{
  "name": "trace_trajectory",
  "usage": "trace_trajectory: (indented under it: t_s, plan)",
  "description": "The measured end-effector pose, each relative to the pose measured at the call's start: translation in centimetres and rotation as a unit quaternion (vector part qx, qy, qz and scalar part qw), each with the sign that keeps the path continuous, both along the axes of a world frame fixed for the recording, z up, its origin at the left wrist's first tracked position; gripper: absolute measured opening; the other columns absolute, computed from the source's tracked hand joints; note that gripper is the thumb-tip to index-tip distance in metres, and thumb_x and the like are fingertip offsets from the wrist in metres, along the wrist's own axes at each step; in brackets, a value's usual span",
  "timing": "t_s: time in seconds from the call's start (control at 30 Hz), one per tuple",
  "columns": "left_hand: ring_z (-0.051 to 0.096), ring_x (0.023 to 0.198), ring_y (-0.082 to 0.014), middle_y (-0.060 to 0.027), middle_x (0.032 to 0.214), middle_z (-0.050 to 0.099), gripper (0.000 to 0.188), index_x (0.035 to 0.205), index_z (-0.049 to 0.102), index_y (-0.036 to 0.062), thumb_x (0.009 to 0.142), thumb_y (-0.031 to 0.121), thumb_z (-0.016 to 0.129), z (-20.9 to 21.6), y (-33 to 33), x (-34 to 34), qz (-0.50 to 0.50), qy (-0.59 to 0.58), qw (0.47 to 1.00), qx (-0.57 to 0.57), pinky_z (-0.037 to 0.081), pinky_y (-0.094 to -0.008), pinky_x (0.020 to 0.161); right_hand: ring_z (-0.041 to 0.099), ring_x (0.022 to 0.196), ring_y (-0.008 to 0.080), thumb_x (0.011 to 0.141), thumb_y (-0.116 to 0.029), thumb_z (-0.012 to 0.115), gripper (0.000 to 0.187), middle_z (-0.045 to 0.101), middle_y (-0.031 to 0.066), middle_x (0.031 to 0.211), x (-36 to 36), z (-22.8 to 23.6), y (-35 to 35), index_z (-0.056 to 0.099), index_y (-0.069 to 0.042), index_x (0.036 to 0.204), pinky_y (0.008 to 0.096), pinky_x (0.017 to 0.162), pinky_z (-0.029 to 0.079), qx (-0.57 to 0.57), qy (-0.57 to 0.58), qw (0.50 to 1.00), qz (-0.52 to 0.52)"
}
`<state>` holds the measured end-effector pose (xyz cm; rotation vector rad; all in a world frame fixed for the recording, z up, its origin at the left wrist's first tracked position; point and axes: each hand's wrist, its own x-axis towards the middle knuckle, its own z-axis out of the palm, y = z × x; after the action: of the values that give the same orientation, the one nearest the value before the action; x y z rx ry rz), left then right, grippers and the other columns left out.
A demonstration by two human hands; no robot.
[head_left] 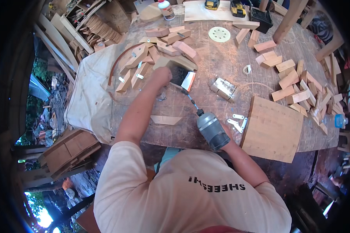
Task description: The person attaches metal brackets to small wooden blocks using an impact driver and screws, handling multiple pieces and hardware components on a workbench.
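The right hand (226, 134) grips the drill (211, 130), fingers hidden beneath it. The left hand (163, 76) curls beside an open carton (188, 81); whether it grasps anything, I cannot tell

Cannot see most of the right hand (226, 131), hidden by the drill (212, 130), nor the fingertips of the left hand (163, 75). Cannot make out the dark patch (178, 74) beside it. Can see 1 yellow-black tool (212, 4) only partly, cut by the upper edge.
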<state>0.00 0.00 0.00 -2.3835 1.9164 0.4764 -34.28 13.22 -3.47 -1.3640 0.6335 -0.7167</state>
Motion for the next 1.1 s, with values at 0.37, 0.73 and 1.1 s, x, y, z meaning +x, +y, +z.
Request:
trace_trajectory:
  t_s: [0.37,0.73,1.1]
  plan:
    - [0.066,0.080,-0.0301,-0.0146,0.085,0.069,0.014,0.088,0.072,0.0079,0.078,0.016,0.070,-0.5,1.2,0.2,0.009,0.108,0.992,-0.067,0.051,-0.0393,0.074,0.067,0.089,0.0257,0.079,-0.014,0.070,0.036,0.067,0.0110,0.100,-0.5,-2.0,-0.1,0.058,-0.004,0.111,0.0337,0.081,0.051,0.071,-0.006,0.997,0.016]
    - [0.065,0.087,-0.0271,-0.0085,0.091,0.069,0.024,0.099,0.069,0.0144,0.077,0.023,0.071,0.1,-0.4,-2.7,-0.006,0.092,0.990,-0.104,0.050,-0.0384,0.077,0.065,0.093,0.0294,0.079,-0.016,0.069,0.038,0.064,0.0142,0.101,-0.4,-1.4,-0.5,0.058,-0.004,0.113,0.0352,0.081,0.050,0.113,-0.006,0.992,0.063]
    - [0.064,0.081,-0.0248,-0.0059,0.086,0.067,0.021,0.090,0.067,0.0125,0.073,0.022,0.074,-1.8,-1.2,-2.2,-0.006,0.116,0.988,-0.097,0.050,-0.0371,0.072,0.063,0.100,0.0350,0.078,-0.018,0.066,0.046,0.063,0.0182,0.109,-1.7,-0.9,-2.1,0.055,-0.001,0.119,0.0384,0.087,0.049,-0.091,0.057,0.991,0.084]
